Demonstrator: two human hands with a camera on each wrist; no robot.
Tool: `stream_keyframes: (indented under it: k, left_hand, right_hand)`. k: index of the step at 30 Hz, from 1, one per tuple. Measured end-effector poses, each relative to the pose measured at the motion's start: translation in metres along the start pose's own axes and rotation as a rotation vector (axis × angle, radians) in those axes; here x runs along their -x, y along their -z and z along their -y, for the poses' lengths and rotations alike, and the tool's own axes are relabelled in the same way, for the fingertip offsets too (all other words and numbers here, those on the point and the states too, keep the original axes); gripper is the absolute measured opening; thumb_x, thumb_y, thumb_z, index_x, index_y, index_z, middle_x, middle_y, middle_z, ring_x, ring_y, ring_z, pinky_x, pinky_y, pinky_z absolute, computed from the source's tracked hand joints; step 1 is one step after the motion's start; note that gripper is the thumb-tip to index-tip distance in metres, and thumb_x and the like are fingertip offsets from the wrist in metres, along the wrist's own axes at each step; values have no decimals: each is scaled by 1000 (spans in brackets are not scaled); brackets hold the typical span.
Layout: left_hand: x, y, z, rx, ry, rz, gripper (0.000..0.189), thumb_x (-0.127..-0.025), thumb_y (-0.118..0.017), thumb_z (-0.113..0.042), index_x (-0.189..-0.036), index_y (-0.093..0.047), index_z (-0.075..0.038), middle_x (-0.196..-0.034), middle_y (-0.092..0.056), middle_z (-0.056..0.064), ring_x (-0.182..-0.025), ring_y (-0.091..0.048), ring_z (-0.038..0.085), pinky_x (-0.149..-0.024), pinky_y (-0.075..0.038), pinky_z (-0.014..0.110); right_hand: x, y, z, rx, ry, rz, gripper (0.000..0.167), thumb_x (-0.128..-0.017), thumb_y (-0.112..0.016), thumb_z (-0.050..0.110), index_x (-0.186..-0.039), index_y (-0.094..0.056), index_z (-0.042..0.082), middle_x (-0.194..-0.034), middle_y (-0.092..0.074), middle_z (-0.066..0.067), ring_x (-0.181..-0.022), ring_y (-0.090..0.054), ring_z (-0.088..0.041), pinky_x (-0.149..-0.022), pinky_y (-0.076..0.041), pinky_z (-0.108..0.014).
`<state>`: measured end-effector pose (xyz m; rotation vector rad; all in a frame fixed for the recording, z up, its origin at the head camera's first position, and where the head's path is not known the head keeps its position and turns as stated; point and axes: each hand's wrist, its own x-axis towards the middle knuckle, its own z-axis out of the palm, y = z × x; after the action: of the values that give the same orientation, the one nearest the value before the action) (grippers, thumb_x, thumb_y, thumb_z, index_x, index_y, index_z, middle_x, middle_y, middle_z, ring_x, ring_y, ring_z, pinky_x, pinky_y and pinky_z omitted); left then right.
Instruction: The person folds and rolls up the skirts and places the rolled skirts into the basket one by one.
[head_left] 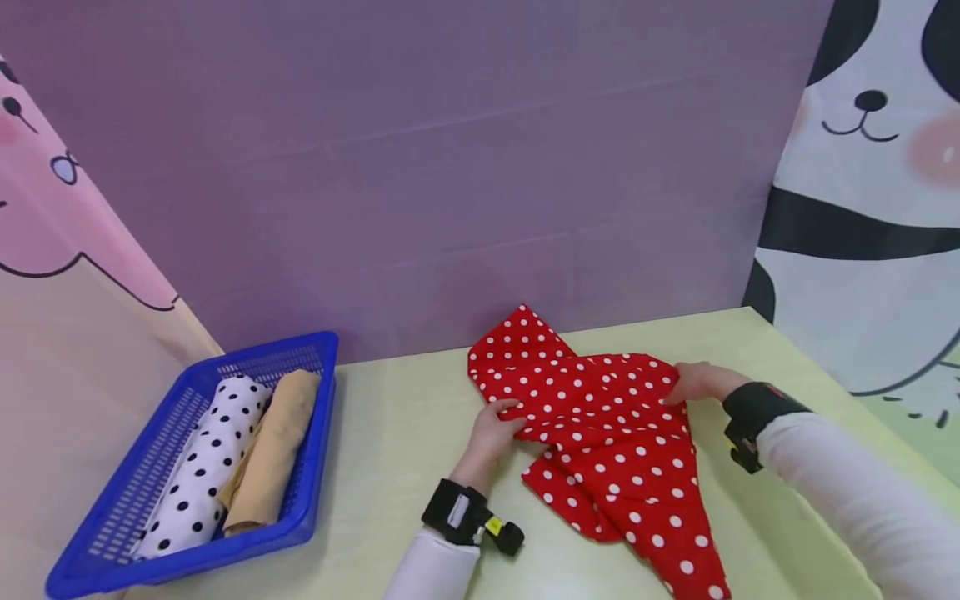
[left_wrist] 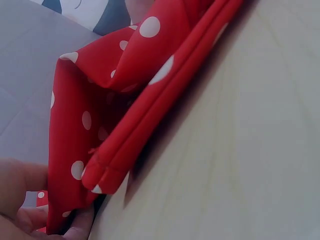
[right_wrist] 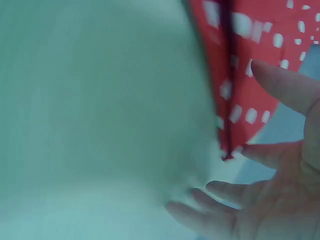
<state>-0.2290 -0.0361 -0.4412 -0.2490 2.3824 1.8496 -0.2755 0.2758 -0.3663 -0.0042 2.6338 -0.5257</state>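
Note:
A red cloth with white polka dots point(head_left: 600, 425) lies rumpled on the table, one flap at the far left and a long part running to the near edge of the head view. My left hand point(head_left: 493, 437) pinches its left side; in the left wrist view the thumb and fingers point(left_wrist: 35, 175) stand on both faces of a raised fold, beside a hemmed edge. At the cloth's right corner is my right hand point(head_left: 701, 383). The right wrist view shows its fingers point(right_wrist: 280, 82) spread and extended, with fingertips right at the cloth's edge point(right_wrist: 250, 110).
To the left stands a blue plastic basket point(head_left: 324, 417) holding a rolled white cloth with black dots point(head_left: 206, 467) and a rolled tan cloth point(head_left: 277, 450). A purple backdrop point(head_left: 450, 167) rises behind the pale table point(head_left: 390, 433). A panda-printed panel point(head_left: 862, 300) borders the right side.

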Motion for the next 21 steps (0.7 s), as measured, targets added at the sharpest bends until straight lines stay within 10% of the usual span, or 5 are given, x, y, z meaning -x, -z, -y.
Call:
stream_keyframes:
  k: [6,12,21]
  left_hand:
    - [6,1,-2,10,-11,16,41,-89,-65,-16,-127,-54,-4,-127,-52,15,-115,-50,28,-85,-54,35]
    - [3,0,1,-11,-23,29,44,-88,-67,-17,-128,-54,-5,-128,-51,14,-116,-49,28,-86,-53,35]
    - [6,5,0,4,-32,86,44,-90,-64,-21,-130,-52,-5,-127,-52,13,-115,-50,26,-88,-53,36]
  right_hand:
    - [-7,-13,-2,-78,13,-126,92,-77,-75,14,-138,-14,-17,-127,-33,-40,-117,-32,-52,-100,-36,-61]
    - [-15,-19,-1,-452,-20,-120,92,-84,-64,9,-138,4,-21,-136,-15,-42,-122,-26,-53,-105,-34,-57]
    - [-2,-6,29,-552,189,-217,71,-92,-57,15,-144,-16,-10,-140,-32,-33,-120,-42,-46,-97,-46,-51]
